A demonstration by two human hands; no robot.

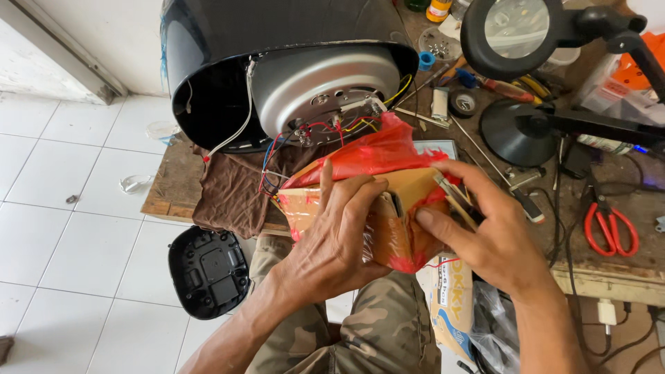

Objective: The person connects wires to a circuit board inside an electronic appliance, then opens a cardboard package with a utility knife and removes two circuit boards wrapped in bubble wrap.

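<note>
Small brown cardboard box wrapped in torn red plastic and clear tape [388, 215] sits between both hands, above the lap, just in front of the wooden counter [609, 273], its long axis running left to right; left hand [332, 239] clamps its near face, fingers up, right hand [485, 228] pinches the right end, thumb on the side

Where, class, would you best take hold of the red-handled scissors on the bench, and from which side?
Grip the scissors at the red handle loops, coming from the near bench edge. The loops point toward the person and lie flat with open wood around them; the blades point away, up among the cables.
</note>
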